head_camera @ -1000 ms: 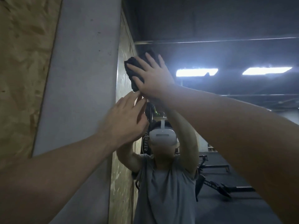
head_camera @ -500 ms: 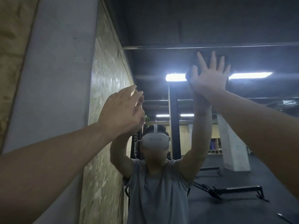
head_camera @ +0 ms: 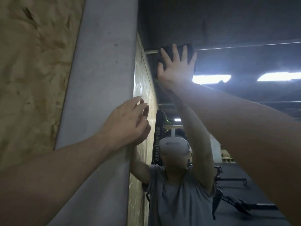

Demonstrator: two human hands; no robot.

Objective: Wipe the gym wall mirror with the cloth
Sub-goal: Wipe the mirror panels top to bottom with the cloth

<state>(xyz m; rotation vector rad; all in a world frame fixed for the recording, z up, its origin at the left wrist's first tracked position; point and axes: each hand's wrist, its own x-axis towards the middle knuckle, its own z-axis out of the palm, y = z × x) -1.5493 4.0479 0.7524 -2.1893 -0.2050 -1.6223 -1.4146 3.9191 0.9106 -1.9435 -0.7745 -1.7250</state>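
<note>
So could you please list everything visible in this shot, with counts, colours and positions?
cloth: one, dark, high on the mirror under the right palm
mirror: one, right of the pillar, reflecting the person, ceiling lights and gym gear
pillar: one, grey concrete, centre-left
OSB panel: one, tan, far left
left hand: one, fingers loosely curled, at the mirror's edge
right hand: one, fingers spread, presses the cloth

My count, facing the glass

Two bare hands of mine, one dark flat cloth, two bright rectangular ceiling lights at right.
</note>
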